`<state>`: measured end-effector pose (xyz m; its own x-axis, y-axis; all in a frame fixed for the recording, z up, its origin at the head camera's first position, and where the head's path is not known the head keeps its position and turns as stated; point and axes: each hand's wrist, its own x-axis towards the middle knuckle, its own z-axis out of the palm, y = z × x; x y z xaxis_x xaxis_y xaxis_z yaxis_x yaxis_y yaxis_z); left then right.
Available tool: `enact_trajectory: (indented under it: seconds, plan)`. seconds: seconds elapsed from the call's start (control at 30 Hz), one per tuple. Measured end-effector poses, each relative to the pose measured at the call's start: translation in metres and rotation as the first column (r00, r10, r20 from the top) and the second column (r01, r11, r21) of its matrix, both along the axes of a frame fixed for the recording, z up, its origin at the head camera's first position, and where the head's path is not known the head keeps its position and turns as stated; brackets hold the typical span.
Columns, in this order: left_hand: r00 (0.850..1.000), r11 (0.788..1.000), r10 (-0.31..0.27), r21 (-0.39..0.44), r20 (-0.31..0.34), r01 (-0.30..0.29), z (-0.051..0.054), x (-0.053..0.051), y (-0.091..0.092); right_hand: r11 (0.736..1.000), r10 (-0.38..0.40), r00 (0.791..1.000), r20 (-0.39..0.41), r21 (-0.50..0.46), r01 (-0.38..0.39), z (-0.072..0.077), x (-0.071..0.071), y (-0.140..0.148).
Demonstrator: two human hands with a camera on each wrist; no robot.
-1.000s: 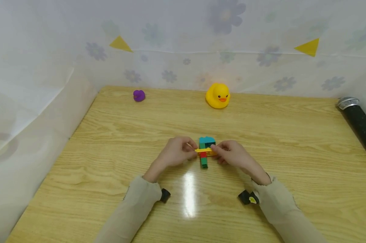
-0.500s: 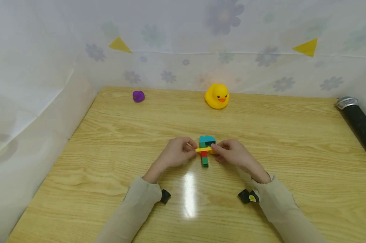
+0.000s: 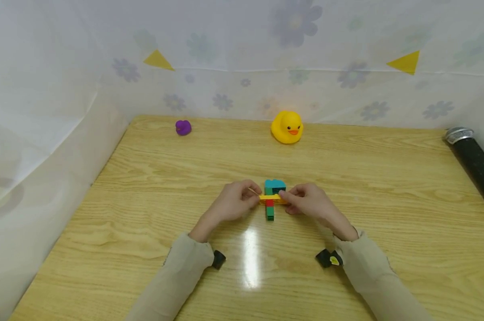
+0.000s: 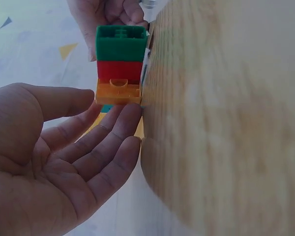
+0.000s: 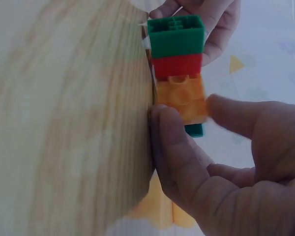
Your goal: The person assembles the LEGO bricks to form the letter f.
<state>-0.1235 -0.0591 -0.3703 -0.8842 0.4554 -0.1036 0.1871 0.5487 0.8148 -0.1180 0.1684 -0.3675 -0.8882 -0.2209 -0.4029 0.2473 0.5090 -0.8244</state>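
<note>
Between both hands lies a toy building-brick model (image 3: 270, 203), flat at the wooden table. A turquoise curved brick (image 3: 275, 183) tops it at the far end, with green below. A long yellow brick (image 3: 270, 198) crosses its middle, then come a red brick (image 5: 177, 65) and a green brick (image 4: 121, 46) towards the person. My left hand (image 3: 238, 201) pinches the yellow brick's left end between thumb and fingers. At its right end my right hand (image 3: 308, 203) pinches the same brick, thumb on top. The fingers partly hide both yellow ends.
A yellow rubber duck (image 3: 287, 128) and a small purple duck (image 3: 183, 127) stand along the table's back edge. A black microphone (image 3: 472, 165) lies at the right. White flowered cloth (image 3: 225, 53) closes off the back and sides.
The brick model has turned slightly, so its near green end now points straight at the person. Both hands keep their hold with only tiny shifts.
</note>
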Motion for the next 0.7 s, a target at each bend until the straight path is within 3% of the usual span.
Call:
enact_trajectory:
  seconds: [0.23, 0.4, 0.5, 0.7]
  plan:
    - [0.999, 0.999, -0.045, 0.027, 0.001, 0.045, -0.0016, -0.0006, -0.0012, 0.998, 0.019, 0.999, -0.029, 0.055, -0.017, -0.0011, 0.0000, -0.0002]
    - [0.998, 0.998, -0.059, 0.000, -0.032, 0.059, -0.0019, 0.0012, -0.0009, 0.994, 0.065, 0.996, -0.068, 0.097, -0.058, -0.0014, 0.0020, 0.0006]
    - [0.999, 0.999, -0.024, -0.029, -0.035, 0.023, -0.0021, 0.0024, 0.0006, 0.993, 0.077, 0.994, -0.082, 0.093, -0.070, -0.0018, 0.0022, 0.0002]
    - [0.998, 0.997, 0.057, -0.047, 0.015, -0.057, 0.0006, 0.0040, 0.0048, 0.997, 0.060, 0.996, -0.059, 0.045, -0.057, -0.0030, 0.0003, -0.0019]
